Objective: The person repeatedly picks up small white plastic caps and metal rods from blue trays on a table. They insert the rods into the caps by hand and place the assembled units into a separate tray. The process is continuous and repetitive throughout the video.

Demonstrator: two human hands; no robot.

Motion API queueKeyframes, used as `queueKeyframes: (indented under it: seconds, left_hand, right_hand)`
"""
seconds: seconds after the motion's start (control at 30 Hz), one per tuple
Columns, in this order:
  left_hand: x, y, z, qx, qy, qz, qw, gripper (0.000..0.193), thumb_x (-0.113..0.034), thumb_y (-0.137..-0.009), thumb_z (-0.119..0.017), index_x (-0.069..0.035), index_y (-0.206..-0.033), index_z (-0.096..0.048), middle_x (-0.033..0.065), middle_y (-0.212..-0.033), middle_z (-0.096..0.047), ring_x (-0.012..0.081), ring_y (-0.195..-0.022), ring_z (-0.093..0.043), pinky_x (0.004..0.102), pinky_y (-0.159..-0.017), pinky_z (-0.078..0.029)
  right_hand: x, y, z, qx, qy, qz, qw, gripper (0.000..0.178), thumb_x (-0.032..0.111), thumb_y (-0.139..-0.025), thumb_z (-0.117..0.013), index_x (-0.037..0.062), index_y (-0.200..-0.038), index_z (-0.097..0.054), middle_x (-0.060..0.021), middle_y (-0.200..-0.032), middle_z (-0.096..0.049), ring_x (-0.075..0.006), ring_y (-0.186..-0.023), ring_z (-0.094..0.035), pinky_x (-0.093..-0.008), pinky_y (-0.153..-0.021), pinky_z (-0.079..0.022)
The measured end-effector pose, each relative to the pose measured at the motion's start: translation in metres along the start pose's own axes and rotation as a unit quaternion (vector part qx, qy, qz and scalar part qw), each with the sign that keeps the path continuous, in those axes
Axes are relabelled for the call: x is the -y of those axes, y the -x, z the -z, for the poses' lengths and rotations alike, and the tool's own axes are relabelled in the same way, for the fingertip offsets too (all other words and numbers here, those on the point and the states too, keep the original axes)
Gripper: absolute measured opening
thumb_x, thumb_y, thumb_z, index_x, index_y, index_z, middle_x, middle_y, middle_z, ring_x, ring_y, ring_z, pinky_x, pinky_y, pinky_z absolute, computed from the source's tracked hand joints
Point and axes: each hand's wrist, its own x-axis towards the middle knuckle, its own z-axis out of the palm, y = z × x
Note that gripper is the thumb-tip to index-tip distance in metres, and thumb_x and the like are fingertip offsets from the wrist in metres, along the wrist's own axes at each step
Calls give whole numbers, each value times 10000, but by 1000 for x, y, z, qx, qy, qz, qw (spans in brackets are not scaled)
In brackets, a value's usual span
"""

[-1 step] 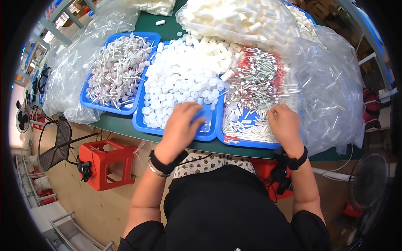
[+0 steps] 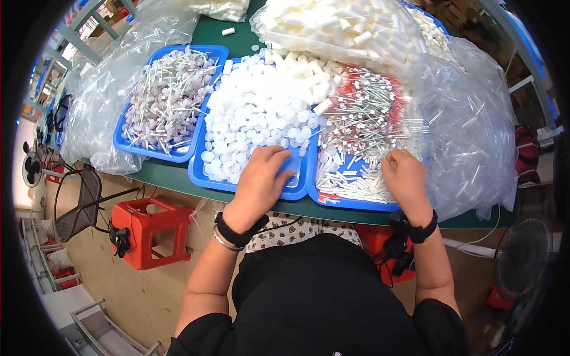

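My left hand (image 2: 260, 178) hovers at the near edge of the middle blue tray (image 2: 199, 175), beside a heap of translucent white discs (image 2: 243, 139). Its thumb stands apart from the curved fingers, with nothing visible between them. Over the right blue tray (image 2: 356, 205), my right hand (image 2: 405, 173) has thumb and fingertips pinched together; whatever they hold is too small or hidden. Below and beside it lie many short white tubes (image 2: 356, 187). Farther back in that tray is a pile of thin metal pins with red and white ends (image 2: 365, 107).
At left, a blue tray (image 2: 224, 54) holds white-stemmed pieces with discs. Behind are white cylinders (image 2: 338, 26) in a clear bag. Plastic bags (image 2: 469, 130) flank the trays on the green table (image 2: 169, 177). A red stool (image 2: 142, 234) and a fan (image 2: 522, 255) stand below.
My left hand has shifted very slightly to the right. Otherwise nothing visibly differs.
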Motion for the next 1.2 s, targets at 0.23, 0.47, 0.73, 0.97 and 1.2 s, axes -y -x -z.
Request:
queueKeyframes:
  seconds: [0.23, 0.47, 0.73, 0.97, 1.2]
  left_hand:
    - [4, -8, 6, -27, -98, -9, 995, 349, 58, -729, -646, 2, -1070, -598, 141, -1050, -575, 338, -955, -526, 400, -848, -455]
    - [12, -5, 4, -25, -90, -11, 996, 150, 13, -782, -652, -2, -930, -642, 109, -855, -568, 277, -800, -558, 361, -713, -478]
    - [-29, 1, -6, 60, 562, 289, 772, 264, -152, -975, -566, 17, -1170, -626, 63, -995, -661, 114, -819, -644, 241, -746, -528]
    - [-43, 10, -17, 81, 688, 319, 647, 304, -165, -962, -583, 15, -1207, -595, 96, -1006, -682, 140, -892, -677, 259, -826, -562]
    - [-41, 11, -19, 70, 712, 331, 615, 295, -168, -959, -590, 12, -1194, -599, 78, -938, -688, 131, -854, -678, 251, -814, -562]
  right_hand:
    - [8, 11, 28, 103, -183, -118, 971, 147, 176, -800, -711, 36, -774, -677, -106, -727, -618, -277, -604, -581, -365, -588, -440]
    - [17, 14, 41, 26, -182, -23, 983, 125, 128, -825, -698, 10, -836, -658, -105, -729, -587, -229, -636, -556, -341, -596, -427]
    - [44, 22, 44, 97, -322, 53, 940, 86, 71, -824, -689, 1, -854, -648, -97, -765, -655, -235, -673, -608, -326, -593, -464]
    - [53, 23, 33, 79, -265, 138, 951, 69, 60, -815, -693, 11, -840, -652, -100, -767, -656, -252, -668, -614, -342, -596, -475]
    - [52, 23, 33, 76, -249, 125, 957, 76, 71, -816, -696, 13, -828, -648, -98, -757, -648, -248, -648, -605, -342, -570, -466]
